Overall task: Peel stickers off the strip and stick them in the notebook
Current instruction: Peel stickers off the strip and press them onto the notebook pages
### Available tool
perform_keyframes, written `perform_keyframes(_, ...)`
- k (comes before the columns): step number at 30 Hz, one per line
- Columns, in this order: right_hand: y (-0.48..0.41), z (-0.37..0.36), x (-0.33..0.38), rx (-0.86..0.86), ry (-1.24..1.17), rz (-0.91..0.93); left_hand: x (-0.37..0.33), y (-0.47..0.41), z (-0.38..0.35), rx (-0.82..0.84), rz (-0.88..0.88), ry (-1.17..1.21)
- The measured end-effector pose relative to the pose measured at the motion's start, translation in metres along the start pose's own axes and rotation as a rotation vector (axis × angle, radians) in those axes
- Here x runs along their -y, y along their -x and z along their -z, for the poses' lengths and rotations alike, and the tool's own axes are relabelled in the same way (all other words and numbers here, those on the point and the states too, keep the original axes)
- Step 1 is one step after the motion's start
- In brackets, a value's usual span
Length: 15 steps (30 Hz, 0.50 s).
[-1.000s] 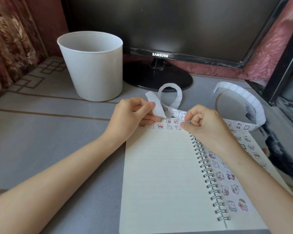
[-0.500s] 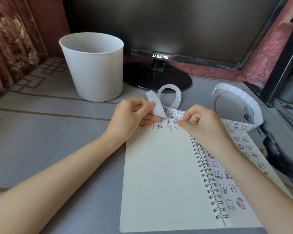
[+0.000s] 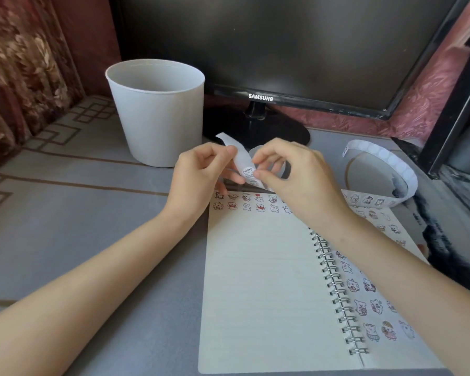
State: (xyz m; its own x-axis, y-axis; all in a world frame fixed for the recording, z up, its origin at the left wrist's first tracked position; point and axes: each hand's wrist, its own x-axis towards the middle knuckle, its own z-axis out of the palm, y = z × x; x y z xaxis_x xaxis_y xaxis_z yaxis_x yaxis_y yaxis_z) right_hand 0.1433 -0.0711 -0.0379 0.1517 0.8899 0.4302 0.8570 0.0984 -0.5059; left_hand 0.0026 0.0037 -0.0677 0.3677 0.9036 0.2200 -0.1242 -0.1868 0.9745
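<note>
Pinches one sticker strip (image 3: 240, 158) in left hand (image 3: 201, 172), nips one sticker (image 3: 248, 172) on it with right hand (image 3: 296, 180), above one spiral notebook (image 3: 261, 280); near one white bucket (image 3: 158, 118), bottom unseen.

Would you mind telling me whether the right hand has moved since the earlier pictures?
Yes. The right hand has lifted off the top edge of the notebook, toward the monitor base, and now pinches the sticker strip.

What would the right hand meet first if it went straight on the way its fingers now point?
The right hand points at the sticker strip, which it pinches; the left hand is probably next.
</note>
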Motion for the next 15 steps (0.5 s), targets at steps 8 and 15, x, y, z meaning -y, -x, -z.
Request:
perform_keyframes(8, -0.007, -0.012, -0.006, -0.032, -0.18, -0.06, 0.0, -0.003, 0.004, -0.012, -0.026, 0.0)
perform_keyframes(15, -0.005, -0.014, -0.009, -0.043, -0.288, -0.078, 0.0, -0.004, 0.002, 0.029, 0.018, 0.002)
